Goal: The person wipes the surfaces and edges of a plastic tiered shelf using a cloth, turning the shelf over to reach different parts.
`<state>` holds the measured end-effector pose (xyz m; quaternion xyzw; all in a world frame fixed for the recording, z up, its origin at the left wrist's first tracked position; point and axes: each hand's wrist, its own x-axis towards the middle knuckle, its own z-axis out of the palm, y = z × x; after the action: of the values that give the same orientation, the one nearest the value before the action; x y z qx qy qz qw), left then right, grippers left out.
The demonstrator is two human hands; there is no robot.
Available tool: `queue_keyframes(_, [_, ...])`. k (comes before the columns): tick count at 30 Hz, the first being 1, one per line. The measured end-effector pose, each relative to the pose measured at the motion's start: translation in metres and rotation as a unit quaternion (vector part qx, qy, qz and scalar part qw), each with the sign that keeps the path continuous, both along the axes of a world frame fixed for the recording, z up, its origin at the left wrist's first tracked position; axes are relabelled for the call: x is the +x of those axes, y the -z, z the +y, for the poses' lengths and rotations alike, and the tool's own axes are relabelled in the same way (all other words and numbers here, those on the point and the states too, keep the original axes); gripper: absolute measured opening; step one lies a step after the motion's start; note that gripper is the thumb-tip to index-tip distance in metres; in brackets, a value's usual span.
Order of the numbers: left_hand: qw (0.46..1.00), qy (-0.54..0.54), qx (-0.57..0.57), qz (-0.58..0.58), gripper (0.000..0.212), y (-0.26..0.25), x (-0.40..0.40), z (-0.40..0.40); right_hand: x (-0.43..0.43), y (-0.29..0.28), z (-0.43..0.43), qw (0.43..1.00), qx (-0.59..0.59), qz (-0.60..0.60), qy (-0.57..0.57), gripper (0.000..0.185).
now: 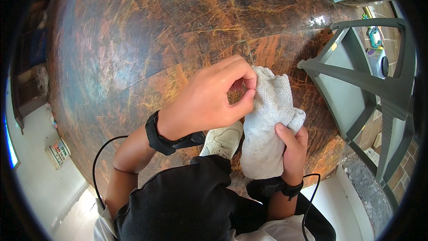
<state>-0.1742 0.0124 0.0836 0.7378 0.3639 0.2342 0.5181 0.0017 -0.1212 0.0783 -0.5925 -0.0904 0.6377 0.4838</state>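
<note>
A whitish terry cloth [267, 134], folded and rumpled, hangs between my two hands above the floor. My left hand [217, 90] pinches its upper left edge with thumb and forefinger. Lower down, my right hand [292, 147] grips the cloth's right side, thumb on top and the other fingers mostly hidden behind it. Both wrists wear black straps with cables. A white sneaker [224, 139] shows below my left hand, partly covered by black clothing.
Brown and orange marbled flooring [140, 47] spreads ahead. At right stands a grey plastic chair or stool frame [351, 77], with a white bottle [376, 62] beyond it. A labelled bucket [58, 154] is at far left. Dark wooden furniture [31, 87] lines the upper left.
</note>
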Motion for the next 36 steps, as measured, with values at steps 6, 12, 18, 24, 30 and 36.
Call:
queue_keyframes(6, [1.0, -0.008, -0.004, -0.007, 0.015, 0.004, 0.002, 0.0, -0.001, 0.002, -0.001, 1.0, 0.005, -0.01, -0.007, 0.027])
queue_keyframes(12, [1.0, -0.015, 0.016, -0.004, 0.015, 0.006, 0.004, -0.001, 0.0, 0.001, 0.001, 1.0, 0.01, -0.014, -0.015, 0.027])
queue_keyframes(18, [0.999, -0.025, -0.022, -0.039, 0.017, 0.009, 0.005, -0.002, 0.001, 0.001, 0.001, 1.0, 0.007, -0.014, -0.008, 0.028])
queue_keyframes(24, [0.998, -0.012, -0.013, -0.053, 0.017, 0.014, 0.003, -0.001, 0.001, 0.0, 0.003, 1.0, 0.003, -0.018, -0.003, 0.029])
queue_keyframes(30, [0.998, -0.024, -0.008, -0.049, 0.016, 0.014, 0.005, -0.001, 0.001, -0.001, 0.003, 1.0, 0.002, -0.028, -0.01, 0.03])
queue_keyframes(36, [0.997, -0.04, 0.003, -0.058, 0.016, 0.016, 0.007, 0.0, 0.004, 0.0, 0.002, 0.999, 0.009, -0.036, -0.019, 0.03])
